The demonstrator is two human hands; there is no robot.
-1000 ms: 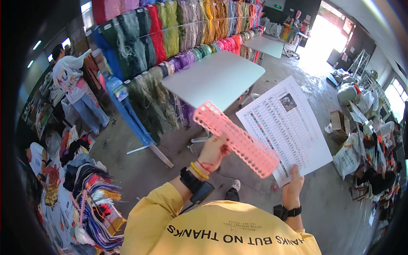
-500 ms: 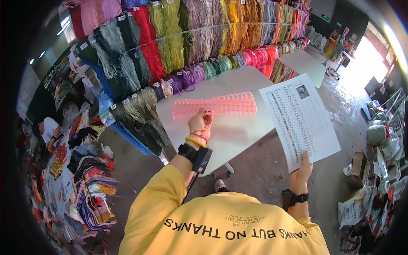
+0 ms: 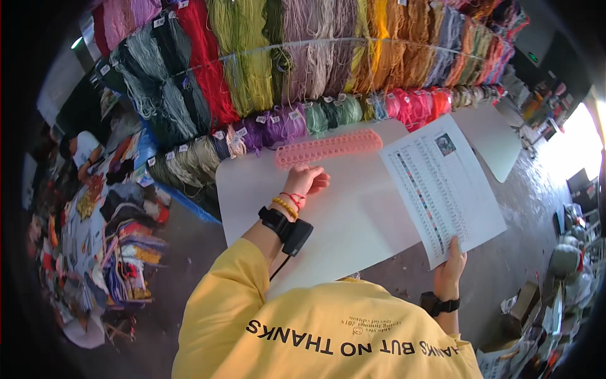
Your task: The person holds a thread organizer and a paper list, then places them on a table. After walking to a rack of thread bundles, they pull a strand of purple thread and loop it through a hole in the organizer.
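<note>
The left hand [image 3: 306, 180] rests on the white table [image 3: 353, 221] with its fingers curled loosely, the fingertips touching the near edge of a long pink perforated strip [image 3: 328, 148] that lies flat just beyond them; whether any finger is hooked under the strip cannot be told. The strip runs sideways, from above the hand out to its right, and its far edge sits close under the hanging skeins of yarn [image 3: 303, 69].

It looks like thin moulded plastic: light, fairly stiff along its length but likely to bow if lifted by one end. The rows of holes give the fingers some purchase, so it should not be slippery. A pinch near the middle of its length, thumb under and fingers over, would keep it level.

The right hand [image 3: 449, 268] is closed on the bottom corner of a printed paper sheet [image 3: 442, 189], thumb on top. The sheet stretches up and away from that hand, partly over the table edge. Being limp, it will sag wherever it is unsupported and crease if gripped hard
</note>
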